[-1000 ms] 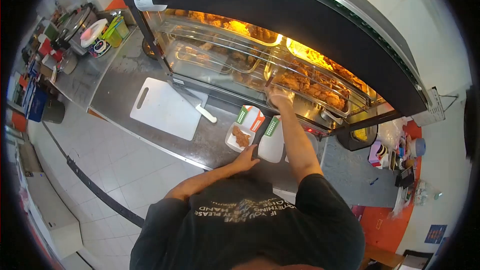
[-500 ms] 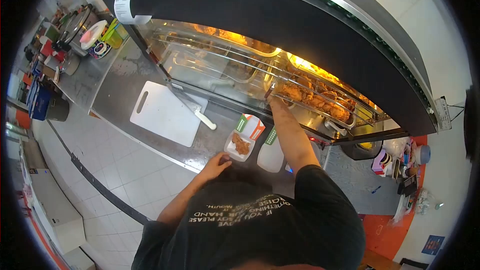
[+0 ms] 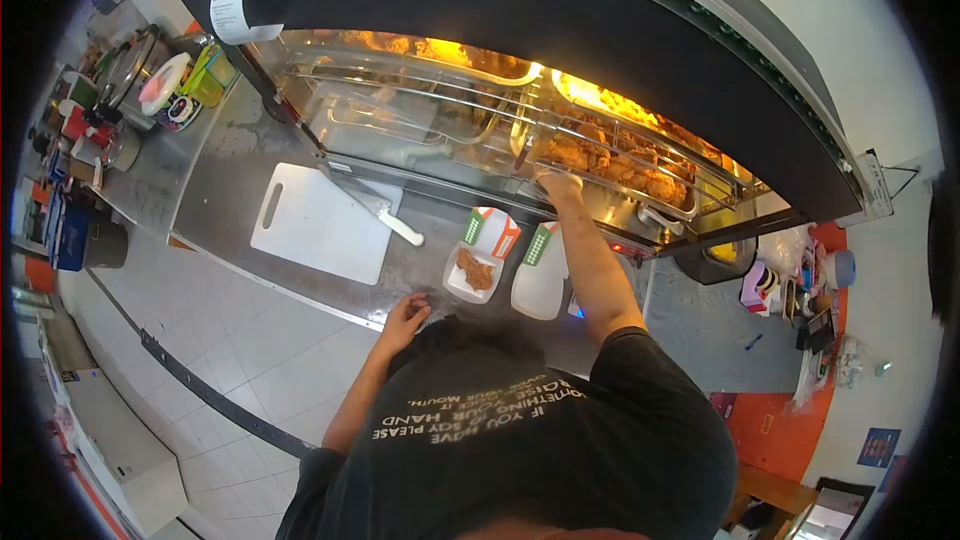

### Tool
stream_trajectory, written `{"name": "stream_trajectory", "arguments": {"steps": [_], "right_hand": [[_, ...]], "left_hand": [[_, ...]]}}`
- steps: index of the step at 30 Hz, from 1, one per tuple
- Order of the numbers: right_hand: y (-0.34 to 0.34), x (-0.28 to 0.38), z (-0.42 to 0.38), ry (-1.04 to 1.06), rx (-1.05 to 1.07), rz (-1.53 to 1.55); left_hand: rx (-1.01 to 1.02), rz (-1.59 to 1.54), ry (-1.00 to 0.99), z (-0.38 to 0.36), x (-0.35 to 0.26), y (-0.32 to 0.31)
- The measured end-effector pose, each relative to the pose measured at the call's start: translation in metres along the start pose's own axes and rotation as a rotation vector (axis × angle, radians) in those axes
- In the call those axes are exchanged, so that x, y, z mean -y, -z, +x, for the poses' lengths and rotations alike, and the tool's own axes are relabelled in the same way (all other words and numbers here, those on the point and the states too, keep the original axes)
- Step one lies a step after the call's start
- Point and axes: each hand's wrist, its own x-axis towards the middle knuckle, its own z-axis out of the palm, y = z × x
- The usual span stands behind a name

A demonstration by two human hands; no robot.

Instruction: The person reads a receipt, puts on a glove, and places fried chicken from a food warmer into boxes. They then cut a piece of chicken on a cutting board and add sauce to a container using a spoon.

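Note:
My right hand [image 3: 556, 183] reaches into the lit front of a food warmer [image 3: 620, 70], beside fried chicken pieces [image 3: 640, 180] on a wire rack. Its fingers are too hidden to show a grip; a dark red handle-like part [image 3: 523, 152] is just left of it. At the counter's front edge, my left hand [image 3: 405, 320] is held with fingers apart, holding nothing. Between the hands, an opened takeaway box [image 3: 452, 283] contains one fried chicken piece [image 3: 475, 271]. A second opened box [image 3: 538, 292], with nothing visible inside, lies right of it.
A white cutting board [image 3: 320, 230] lies on the counter to the left, with a white-handled knife [image 3: 402, 228] across its corner. Tubs [image 3: 175, 90] and a large pot [image 3: 135, 65] stand farther left. A dark container [image 3: 722, 258] sits at the right.
My left hand has drawn away from the chicken box, leftward, and its fingers have spread. My right hand has reached slightly deeper at the warmer. The view has shifted a little.

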Motion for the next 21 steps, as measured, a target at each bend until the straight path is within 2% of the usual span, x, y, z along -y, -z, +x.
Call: {"name": "stream_trajectory", "arguments": {"steps": [2, 6, 7, 10, 13, 14, 15, 17, 19, 21], "right_hand": [[0.004, 0.003, -0.018, 0.041, -0.143, -0.111], [0.005, 0.009, -0.024, 0.083, -0.197, -0.291], [0.017, 0.018, -0.033, 0.112, -0.172, -0.192], [-0.025, -0.022, 0.005, 0.119, -0.173, -0.269], [-0.058, -0.044, 0.026, 0.226, -0.279, -0.482], [-0.064, -0.053, 0.039, 0.291, -0.386, -0.642], [-0.087, -0.097, 0.068, 0.392, -0.488, 0.213], [-0.046, -0.054, 0.034, 0.229, -0.047, -0.514], [-0.046, -0.053, 0.015, 0.306, -0.116, -0.561], [-0.043, -0.048, -0.007, 0.363, -0.473, 0.264]], "left_hand": [[0.015, -0.02, 0.011, -0.002, 0.01, 0.001], [0.041, 0.017, -0.058, -0.003, 0.02, -0.001], [0.047, 0.066, -0.092, -0.004, 0.022, -0.002], [0.06, 0.046, -0.076, -0.003, 0.032, -0.001], [0.023, 0.085, -0.133, -0.002, 0.037, 0.001], [-0.005, 0.117, -0.157, -0.011, 0.03, 0.002], [-0.011, 0.083, -0.118, -0.021, 0.021, 0.004], [-0.03, 0.035, -0.083, -0.021, 0.017, 0.011], [-0.113, 0.047, -0.135, -0.028, 0.026, 0.015], [-0.147, 0.009, -0.11, -0.036, 0.026, 0.02]]}}
